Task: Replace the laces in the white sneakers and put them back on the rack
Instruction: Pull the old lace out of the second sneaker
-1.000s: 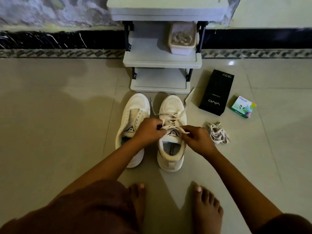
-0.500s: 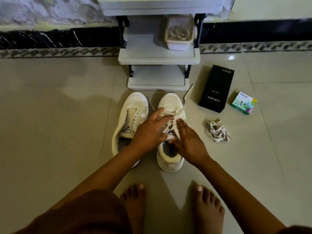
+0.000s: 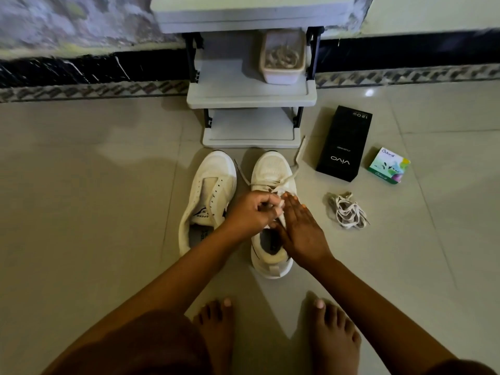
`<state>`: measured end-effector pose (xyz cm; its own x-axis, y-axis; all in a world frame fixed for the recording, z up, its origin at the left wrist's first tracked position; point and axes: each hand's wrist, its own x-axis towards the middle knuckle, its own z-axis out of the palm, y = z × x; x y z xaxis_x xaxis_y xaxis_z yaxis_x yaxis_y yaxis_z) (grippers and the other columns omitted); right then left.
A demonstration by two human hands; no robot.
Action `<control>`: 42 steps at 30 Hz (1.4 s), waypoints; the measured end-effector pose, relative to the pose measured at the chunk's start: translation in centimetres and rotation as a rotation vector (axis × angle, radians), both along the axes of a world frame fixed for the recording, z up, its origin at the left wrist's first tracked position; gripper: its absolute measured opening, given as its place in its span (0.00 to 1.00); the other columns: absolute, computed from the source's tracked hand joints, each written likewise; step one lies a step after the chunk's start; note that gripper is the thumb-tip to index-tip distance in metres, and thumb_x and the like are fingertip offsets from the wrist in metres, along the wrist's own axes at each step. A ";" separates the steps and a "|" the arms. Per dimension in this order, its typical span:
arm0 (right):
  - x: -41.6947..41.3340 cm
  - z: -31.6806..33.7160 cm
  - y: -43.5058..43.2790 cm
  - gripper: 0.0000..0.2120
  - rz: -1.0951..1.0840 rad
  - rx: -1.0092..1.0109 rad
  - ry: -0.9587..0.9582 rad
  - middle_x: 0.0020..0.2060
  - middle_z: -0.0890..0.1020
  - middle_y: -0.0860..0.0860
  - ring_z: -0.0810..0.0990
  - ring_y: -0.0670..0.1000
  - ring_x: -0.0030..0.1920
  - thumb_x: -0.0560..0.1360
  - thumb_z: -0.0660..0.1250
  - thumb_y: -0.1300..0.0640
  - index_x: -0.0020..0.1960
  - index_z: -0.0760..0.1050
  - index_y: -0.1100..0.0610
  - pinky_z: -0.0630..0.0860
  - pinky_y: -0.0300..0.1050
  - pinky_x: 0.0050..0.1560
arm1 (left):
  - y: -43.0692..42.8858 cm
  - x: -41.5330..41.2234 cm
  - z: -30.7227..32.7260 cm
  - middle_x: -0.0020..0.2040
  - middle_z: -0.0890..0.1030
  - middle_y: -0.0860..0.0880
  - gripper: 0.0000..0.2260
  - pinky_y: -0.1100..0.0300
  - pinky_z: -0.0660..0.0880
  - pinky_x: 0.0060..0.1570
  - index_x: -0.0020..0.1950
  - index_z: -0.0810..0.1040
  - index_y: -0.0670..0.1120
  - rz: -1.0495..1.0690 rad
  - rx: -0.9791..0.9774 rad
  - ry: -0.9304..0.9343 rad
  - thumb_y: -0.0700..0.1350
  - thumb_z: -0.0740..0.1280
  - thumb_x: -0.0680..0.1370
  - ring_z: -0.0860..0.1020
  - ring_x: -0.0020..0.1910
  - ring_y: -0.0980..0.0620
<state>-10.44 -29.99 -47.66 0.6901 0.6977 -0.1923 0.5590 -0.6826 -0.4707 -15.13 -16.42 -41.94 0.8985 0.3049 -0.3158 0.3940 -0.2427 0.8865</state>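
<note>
On the floor [image 3: 81, 212], leftmost: left sneaker [image 3: 209, 185], eyelets bare, upright on its sole, long axis running straight away from the person, toe pointing at the rack [image 3: 251, 97], heel toward the bare feet [image 3: 216, 328].

Over the neighbouring shoe's tongue: left hand [image 3: 250, 212], fingers [image 3: 263, 201] curled tight, pinching the lace [image 3: 284, 181].

Just beside the first shoe, parallel and on the same heading: right sneaker [image 3: 270, 169], toe close to the rack's bottom shelf. Lace through the front eyelets only, one end trailing left between the two shoes, the other running out past the toe to the right.

Touching the left hand from the right: right hand [image 3: 301, 231], fingers straight and close together, laid flat along the shoe's upper, pointing toeward, gripping nothing.

Behind, on the rack's middle shelf by the right post: tub [image 3: 282, 74], pale coils inside, too blurred to name.

Further right, apart from the shoes: loose laces [image 3: 347, 212] in a tangled heap. Beyond them, black box [image 3: 343, 144] lying flat, long axis roughly toward the wall. Far right: small green box [image 3: 389, 165].
</note>
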 end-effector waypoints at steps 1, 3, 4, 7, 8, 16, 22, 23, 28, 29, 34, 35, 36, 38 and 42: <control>0.0 0.0 0.1 0.52 0.004 -0.005 -0.001 0.76 0.53 0.53 0.50 0.50 0.76 0.64 0.22 0.27 0.77 0.49 0.57 0.43 0.38 0.71 | 0.3 -0.2 -0.4 0.58 0.78 0.46 0.11 0.75 0.71 0.47 0.57 0.79 0.42 -0.054 0.147 -0.011 0.37 0.68 0.75 0.77 0.54 0.51; -0.1 0.1 0.2 0.53 0.004 -0.011 0.006 0.77 0.53 0.52 0.50 0.49 0.76 0.64 0.22 0.27 0.77 0.48 0.56 0.43 0.38 0.71 | 1.2 -0.9 -1.4 0.61 0.76 0.47 0.14 0.69 0.66 0.55 0.60 0.79 0.45 -0.213 0.602 -0.064 0.41 0.68 0.75 0.75 0.59 0.49; -0.1 0.1 0.2 0.53 -0.003 -0.008 0.008 0.77 0.52 0.52 0.50 0.49 0.76 0.63 0.22 0.26 0.77 0.48 0.56 0.43 0.38 0.71 | 1.5 -1.2 -1.8 0.60 0.78 0.47 0.14 0.63 0.68 0.56 0.60 0.80 0.46 -0.271 0.767 -0.108 0.43 0.67 0.75 0.75 0.58 0.48; -0.1 0.1 0.2 0.54 -0.014 -0.007 0.027 0.77 0.51 0.51 0.49 0.48 0.76 0.62 0.22 0.26 0.77 0.46 0.56 0.43 0.37 0.70 | 1.2 -1.8 -1.7 0.50 0.82 0.46 0.14 0.58 0.76 0.47 0.51 0.83 0.44 -0.302 0.896 -0.239 0.48 0.60 0.75 0.80 0.47 0.46; -0.1 0.1 0.2 0.54 -0.014 -0.007 0.029 0.77 0.51 0.51 0.49 0.48 0.76 0.62 0.22 0.26 0.77 0.46 0.56 0.42 0.37 0.70 | 1.0 -1.7 -1.7 0.48 0.83 0.45 0.14 0.58 0.76 0.45 0.48 0.83 0.43 -0.300 0.898 -0.268 0.47 0.59 0.75 0.80 0.45 0.47; -0.1 -0.1 0.2 0.53 -0.003 0.018 0.013 0.77 0.52 0.52 0.51 0.50 0.76 0.63 0.23 0.26 0.77 0.47 0.56 0.47 0.38 0.72 | 0.1 -0.6 0.5 0.43 0.81 0.46 0.03 0.64 0.75 0.48 0.45 0.81 0.39 -0.018 0.100 -0.137 0.38 0.69 0.74 0.79 0.44 0.50; -0.1 -0.3 0.1 0.47 -0.012 0.070 0.017 0.76 0.54 0.51 0.53 0.49 0.76 0.69 0.35 0.27 0.77 0.51 0.56 0.52 0.43 0.74 | 1.1 -1.5 -1.5 0.61 0.75 0.49 0.15 0.65 0.67 0.58 0.61 0.78 0.48 -0.237 0.535 -0.058 0.41 0.69 0.74 0.73 0.60 0.52; -0.1 -0.3 0.1 0.47 -0.014 0.073 0.013 0.76 0.55 0.51 0.53 0.49 0.76 0.68 0.34 0.27 0.77 0.51 0.56 0.51 0.41 0.73 | 1.1 -1.7 -1.7 0.61 0.76 0.48 0.13 0.64 0.68 0.56 0.60 0.79 0.47 -0.227 0.600 -0.082 0.42 0.68 0.75 0.74 0.59 0.50; 0.0 -0.7 0.1 0.46 -0.020 0.078 -0.002 0.76 0.55 0.52 0.54 0.50 0.76 0.70 0.34 0.28 0.77 0.52 0.56 0.53 0.42 0.73 | 1.0 -1.3 -1.3 0.49 0.82 0.45 0.08 0.59 0.73 0.49 0.46 0.83 0.42 -0.207 0.724 -0.236 0.44 0.66 0.73 0.79 0.48 0.46; 0.0 -0.9 0.1 0.46 -0.025 0.081 -0.001 0.76 0.55 0.52 0.54 0.49 0.76 0.70 0.34 0.27 0.77 0.52 0.56 0.54 0.43 0.73 | 0.9 -1.1 -0.8 0.48 0.82 0.45 0.08 0.57 0.75 0.49 0.44 0.83 0.42 -0.211 0.689 -0.244 0.44 0.67 0.72 0.79 0.48 0.46; 0.0 -0.9 0.1 0.49 -0.026 0.111 0.008 0.76 0.55 0.50 0.53 0.48 0.76 0.68 0.29 0.26 0.77 0.52 0.55 0.55 0.43 0.73 | 0.5 -1.1 0.4 0.53 0.80 0.47 0.09 0.58 0.73 0.57 0.48 0.83 0.42 -0.179 0.468 -0.292 0.45 0.68 0.72 0.77 0.53 0.50; -0.1 -0.9 0.1 0.48 -0.028 0.120 0.008 0.76 0.56 0.51 0.54 0.49 0.76 0.68 0.30 0.26 0.77 0.53 0.55 0.55 0.42 0.72 | 0.6 -1.2 0.3 0.56 0.79 0.48 0.09 0.58 0.72 0.58 0.50 0.83 0.43 -0.171 0.461 -0.281 0.45 0.68 0.73 0.77 0.55 0.51; -0.1 -0.9 0.1 0.48 -0.034 0.135 0.007 0.76 0.57 0.51 0.56 0.50 0.75 0.69 0.31 0.26 0.77 0.54 0.55 0.55 0.42 0.72 | 0.8 -1.3 0.0 0.59 0.78 0.48 0.11 0.58 0.71 0.59 0.55 0.82 0.44 -0.182 0.476 -0.251 0.44 0.69 0.73 0.75 0.58 0.51; -0.2 -0.9 0.0 0.47 -0.055 0.166 0.009 0.75 0.59 0.52 0.58 0.51 0.75 0.70 0.33 0.26 0.76 0.56 0.55 0.56 0.42 0.71 | 1.1 -1.5 -0.7 0.63 0.75 0.48 0.16 0.57 0.71 0.59 0.61 0.79 0.47 -0.250 0.613 -0.166 0.42 0.70 0.73 0.73 0.61 0.49; -0.2 -0.7 0.1 0.48 -0.069 0.139 0.027 0.76 0.56 0.50 0.56 0.49 0.75 0.68 0.36 0.25 0.77 0.54 0.54 0.51 0.37 0.70 | 0.9 -1.9 -1.1 0.54 0.80 0.45 0.10 0.59 0.73 0.47 0.51 0.82 0.44 -0.235 0.724 -0.154 0.45 0.64 0.74 0.79 0.50 0.45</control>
<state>-10.68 -29.89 -48.37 0.7332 0.6700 -0.1162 0.4987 -0.6460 -0.5780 -17.06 -15.48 -43.07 0.9827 0.1837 0.0235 0.1454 -0.8441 0.5161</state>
